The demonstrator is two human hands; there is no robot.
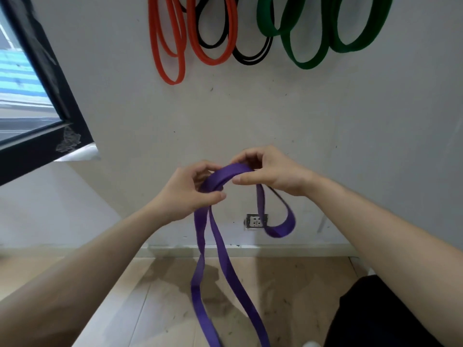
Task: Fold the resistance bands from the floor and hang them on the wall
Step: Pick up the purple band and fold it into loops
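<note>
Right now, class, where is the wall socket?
Head view, centre: the wall socket is below the right hand, partly behind the hanging loop of the purple band.

Views: one, worn on my head, wide-angle.
Facing: forward and down, toward the wall (250, 116), with the floor (160, 291) along the lower edge.
Nearness: my left hand (186, 194) and right hand (270, 171) are close at mid-frame, both gripping the band (230, 172); wall behind them.
</note>
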